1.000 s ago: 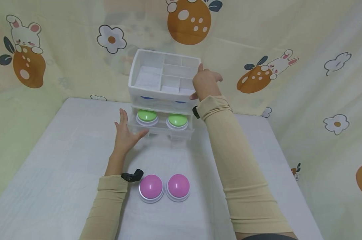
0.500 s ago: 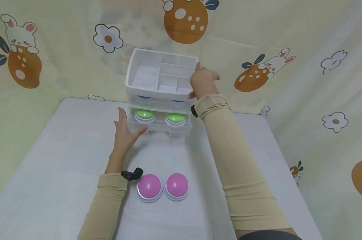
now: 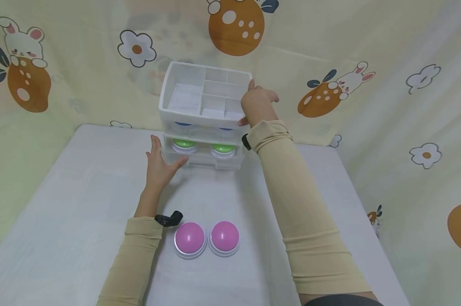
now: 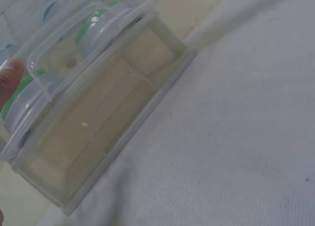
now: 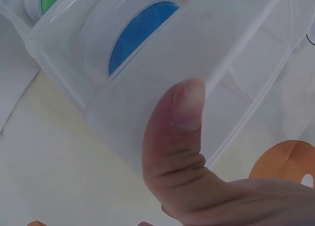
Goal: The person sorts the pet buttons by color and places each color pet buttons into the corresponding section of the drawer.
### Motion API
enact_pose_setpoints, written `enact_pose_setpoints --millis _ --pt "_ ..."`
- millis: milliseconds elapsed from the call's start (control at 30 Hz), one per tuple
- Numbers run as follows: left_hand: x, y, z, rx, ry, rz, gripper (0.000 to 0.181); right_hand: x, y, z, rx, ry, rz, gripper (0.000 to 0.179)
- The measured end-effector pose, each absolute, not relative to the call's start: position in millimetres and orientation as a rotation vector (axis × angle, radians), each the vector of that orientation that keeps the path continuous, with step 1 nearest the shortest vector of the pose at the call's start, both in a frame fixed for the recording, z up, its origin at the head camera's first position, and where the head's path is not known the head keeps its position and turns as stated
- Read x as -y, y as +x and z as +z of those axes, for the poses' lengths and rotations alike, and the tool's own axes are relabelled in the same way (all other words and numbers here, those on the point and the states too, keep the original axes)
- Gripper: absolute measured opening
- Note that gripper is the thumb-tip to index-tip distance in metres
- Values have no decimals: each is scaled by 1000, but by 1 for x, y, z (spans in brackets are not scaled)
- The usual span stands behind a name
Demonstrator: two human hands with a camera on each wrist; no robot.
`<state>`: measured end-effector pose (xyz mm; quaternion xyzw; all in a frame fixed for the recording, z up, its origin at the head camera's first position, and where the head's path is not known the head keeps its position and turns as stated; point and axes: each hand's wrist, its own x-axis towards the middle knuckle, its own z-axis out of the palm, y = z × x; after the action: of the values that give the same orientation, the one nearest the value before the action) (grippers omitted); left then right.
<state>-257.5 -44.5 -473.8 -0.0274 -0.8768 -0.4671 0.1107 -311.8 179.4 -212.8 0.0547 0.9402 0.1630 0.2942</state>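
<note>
Drawer organizer (image 3: 184,97) between two hands

Head view: organizer at the table's far side, middle drawer (image 3: 228,161) partly out, two green domed buttons (image 3: 223,148) inside. Left hand (image 3: 159,169) spread, thumb at the drawer front. Right hand (image 3: 258,104) at the organizer's right end, thumb and index well apart, braced against it. Two pink domed buttons (image 3: 190,238) side by side on white tabletop (image 3: 100,191), nearer the person.

Left wrist: thumb over middle drawer; translucent bottom drawer (image 4: 98,117) beneath.

Right wrist: thumb against pale organizer wall; blue domed button (image 5: 138,36) in the upper drawer.
</note>
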Motion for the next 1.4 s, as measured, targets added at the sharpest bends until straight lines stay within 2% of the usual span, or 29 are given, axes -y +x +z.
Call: enact_pose_setpoints --millis 900,1400 --pt "41 -270 -473 2580 -61 -1389 119 -181 -302 -215 -2588 90 443 117" --pt "39 -278 -478 2558 -48 -1409 119 -181 -308 -216 -2519 156 437 119"
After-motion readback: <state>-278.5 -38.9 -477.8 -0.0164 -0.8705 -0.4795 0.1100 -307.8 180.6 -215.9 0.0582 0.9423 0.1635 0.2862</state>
